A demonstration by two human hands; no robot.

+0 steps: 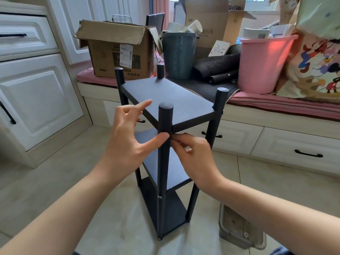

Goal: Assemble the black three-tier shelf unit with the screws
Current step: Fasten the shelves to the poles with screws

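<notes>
The black three-tier shelf unit (pixel 165 96) stands upright on the tiled floor, with four round posts and three boards. My left hand (pixel 128 137) is spread, its thumb pressing the near post (pixel 164 162) just under the top board. My right hand (pixel 196 155) pinches at the same spot on the post's right side; whatever small thing the fingertips hold is hidden. A silver screw head (pixel 160 197) shows lower on the near post, at the middle board.
A clear plastic tray (pixel 239 229) with small parts lies on the floor at right. A window bench behind holds a cardboard box (pixel 117 50), a dark bin (pixel 178 54) and a pink bin (pixel 263 63). White cabinets (pixel 33 85) stand at left.
</notes>
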